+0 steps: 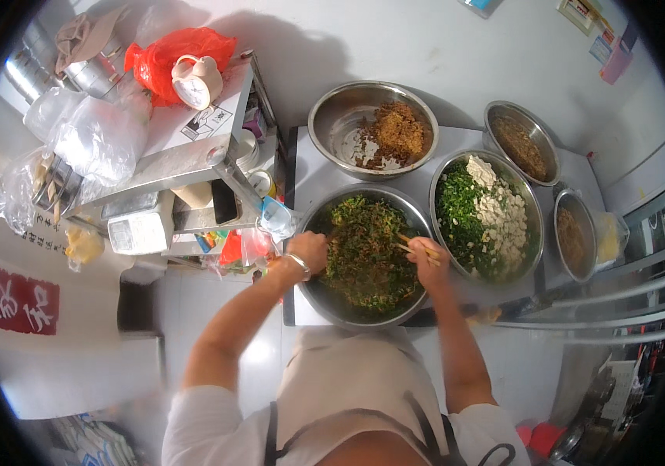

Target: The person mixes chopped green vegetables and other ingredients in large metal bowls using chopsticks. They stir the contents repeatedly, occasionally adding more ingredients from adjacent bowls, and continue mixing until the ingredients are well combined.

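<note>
My right hand grips a pair of wooden chopsticks, whose tips reach into a chopped green and brown filling. The filling lies in a large steel bowl right before me. At this bowl's left rim is my left hand, its fingers curled; whether they hold a tool or the rim is hidden. To the right stands a steel bowl with chopped greens and crumbled pale pieces. Behind, another steel bowl holds a brown minced food.
Two smaller steel bowls with brown contents stand at the right. A metal shelf at the left bears a twin-bell alarm clock, a red plastic bag and clear bags. A phone lies lower down.
</note>
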A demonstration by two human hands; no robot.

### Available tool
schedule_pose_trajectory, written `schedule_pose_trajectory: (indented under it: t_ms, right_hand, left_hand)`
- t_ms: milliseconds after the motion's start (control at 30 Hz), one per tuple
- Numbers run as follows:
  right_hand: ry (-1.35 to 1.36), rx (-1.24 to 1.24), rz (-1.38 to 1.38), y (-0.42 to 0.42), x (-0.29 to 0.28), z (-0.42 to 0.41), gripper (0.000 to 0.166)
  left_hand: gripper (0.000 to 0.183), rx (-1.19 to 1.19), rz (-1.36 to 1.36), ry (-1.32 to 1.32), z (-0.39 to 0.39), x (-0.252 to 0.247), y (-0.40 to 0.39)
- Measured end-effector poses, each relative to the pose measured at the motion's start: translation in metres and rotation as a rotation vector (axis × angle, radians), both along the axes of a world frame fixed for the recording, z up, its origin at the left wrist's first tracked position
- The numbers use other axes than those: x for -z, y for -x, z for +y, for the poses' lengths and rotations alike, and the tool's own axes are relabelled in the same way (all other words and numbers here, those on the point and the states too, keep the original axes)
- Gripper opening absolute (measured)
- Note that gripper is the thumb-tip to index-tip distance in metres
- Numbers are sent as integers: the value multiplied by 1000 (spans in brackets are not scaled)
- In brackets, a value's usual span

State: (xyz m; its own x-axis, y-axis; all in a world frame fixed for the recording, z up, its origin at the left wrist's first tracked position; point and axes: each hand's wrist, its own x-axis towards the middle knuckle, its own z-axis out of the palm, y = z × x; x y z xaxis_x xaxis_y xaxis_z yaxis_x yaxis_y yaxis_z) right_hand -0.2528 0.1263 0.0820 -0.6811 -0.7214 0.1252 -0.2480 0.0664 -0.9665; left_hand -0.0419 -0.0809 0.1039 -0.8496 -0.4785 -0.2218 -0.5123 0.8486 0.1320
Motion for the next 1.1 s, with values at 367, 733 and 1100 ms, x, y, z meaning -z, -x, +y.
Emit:
schedule_pose_trajectory:
  t_ms: [367, 733, 1100]
  right_hand:
    - [-34, -45, 206, 7, -25, -9, 14]
    - [-39, -66, 129, 7, -32, -13, 14]
    - [-78, -210, 301, -9, -78, 42, 13]
  left_hand:
    - [15, -29, 30, 62, -17, -2, 9]
    - [20, 137, -24, 71, -32, -19, 19]
    - [17, 884, 276, 414, -47, -72, 81]
